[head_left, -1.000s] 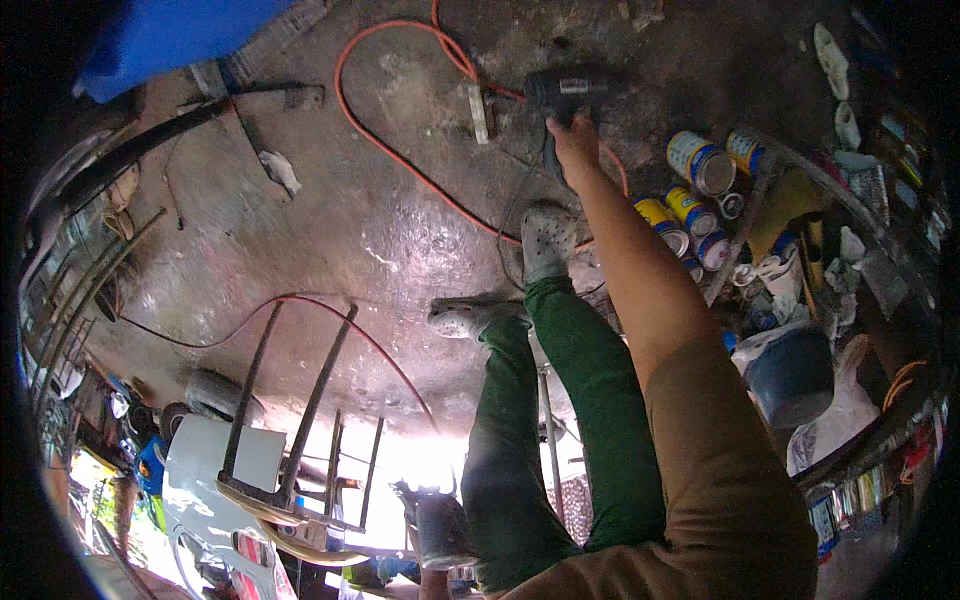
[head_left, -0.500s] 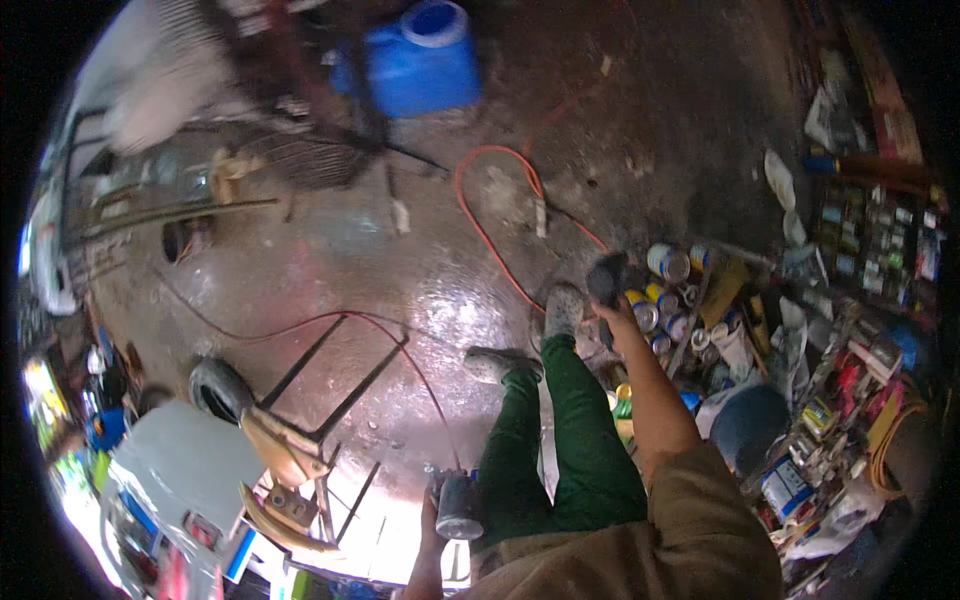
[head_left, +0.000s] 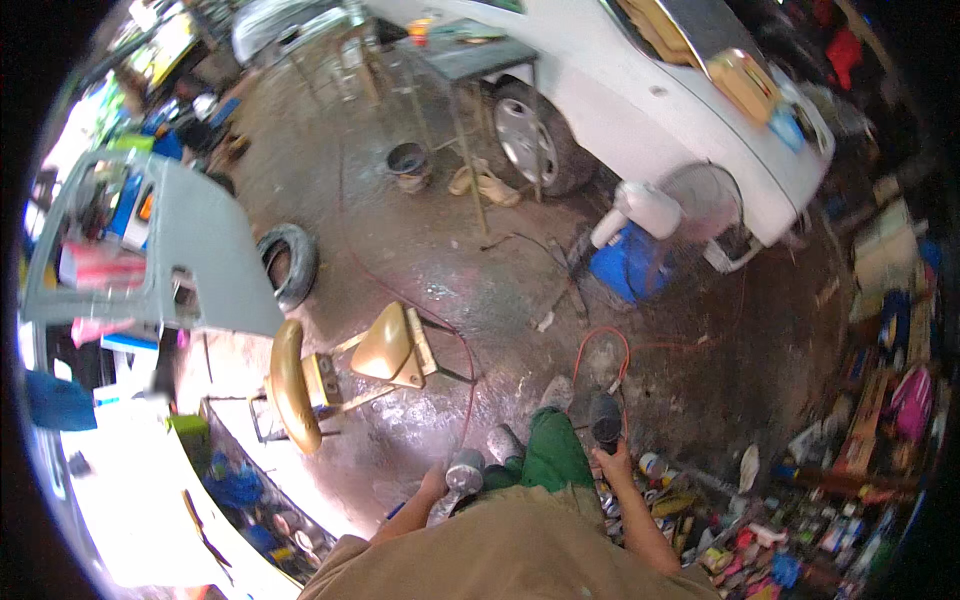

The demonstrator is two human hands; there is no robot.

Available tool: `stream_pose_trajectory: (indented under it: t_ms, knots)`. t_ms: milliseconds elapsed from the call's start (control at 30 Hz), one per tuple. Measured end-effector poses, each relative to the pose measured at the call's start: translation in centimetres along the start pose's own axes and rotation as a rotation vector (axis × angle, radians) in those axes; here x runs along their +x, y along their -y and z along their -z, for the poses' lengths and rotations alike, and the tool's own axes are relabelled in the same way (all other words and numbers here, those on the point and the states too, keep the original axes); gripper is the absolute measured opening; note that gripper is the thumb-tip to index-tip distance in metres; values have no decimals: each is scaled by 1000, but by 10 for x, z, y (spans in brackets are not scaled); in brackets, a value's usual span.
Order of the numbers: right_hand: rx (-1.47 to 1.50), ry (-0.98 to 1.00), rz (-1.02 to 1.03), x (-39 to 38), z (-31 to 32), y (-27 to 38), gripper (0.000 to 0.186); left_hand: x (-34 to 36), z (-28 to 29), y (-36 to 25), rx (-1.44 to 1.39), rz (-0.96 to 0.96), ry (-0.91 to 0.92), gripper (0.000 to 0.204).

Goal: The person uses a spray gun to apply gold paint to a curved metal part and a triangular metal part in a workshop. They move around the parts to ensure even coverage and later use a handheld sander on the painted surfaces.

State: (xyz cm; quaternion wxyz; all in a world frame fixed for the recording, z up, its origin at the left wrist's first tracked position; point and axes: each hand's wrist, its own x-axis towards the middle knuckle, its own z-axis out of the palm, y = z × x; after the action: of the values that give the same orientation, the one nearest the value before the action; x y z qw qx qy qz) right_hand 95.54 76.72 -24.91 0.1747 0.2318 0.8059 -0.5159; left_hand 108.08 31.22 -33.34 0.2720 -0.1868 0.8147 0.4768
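Observation:
At the lower middle, my left hand (head_left: 432, 483) is closed round a spray gun (head_left: 464, 472) with a grey cup, held close to my body. A thin red hose (head_left: 469, 385) runs up to it from the floor. Farther right, my right hand (head_left: 614, 462) grips a dark, rounded tool (head_left: 605, 412) whose exact kind I cannot make out; an orange hose (head_left: 582, 352) loops on the floor beside it. Left of my feet, a gold-painted panel (head_left: 388, 347) and a curved gold piece (head_left: 291, 390) rest on a metal stand, apart from both hands.
A grey car door (head_left: 205, 250) and a tyre (head_left: 288, 267) stand at left. Ahead are a small table (head_left: 470, 62), a white car (head_left: 600, 95), a pedestal fan (head_left: 645, 208) and a blue container (head_left: 628, 265). Cans and clutter (head_left: 760, 545) cover the right side.
My view has swung, bringing the white car, the table and more of the gold pieces into sight. Both hands keep their holds; the right one now sits lower in the picture.

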Motion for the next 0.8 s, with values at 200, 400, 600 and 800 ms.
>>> stream_pose_trajectory:
  t_ms: [200,400,600,800]
  knots:
    - [-75,584,174,7,-20,165,45,-4,-30,3,-162,85,-199,56]
    - [-447,788,531,6,-93,273,45,-45,-20,-49,-288,176,-354,48]
    - [-500,954,595,41,-142,326,45,-50,-38,-29,-193,141,-492,40]
    - [-333,909,662,111,-178,360,31,-46,-61,-39,-361,253,-703,43]
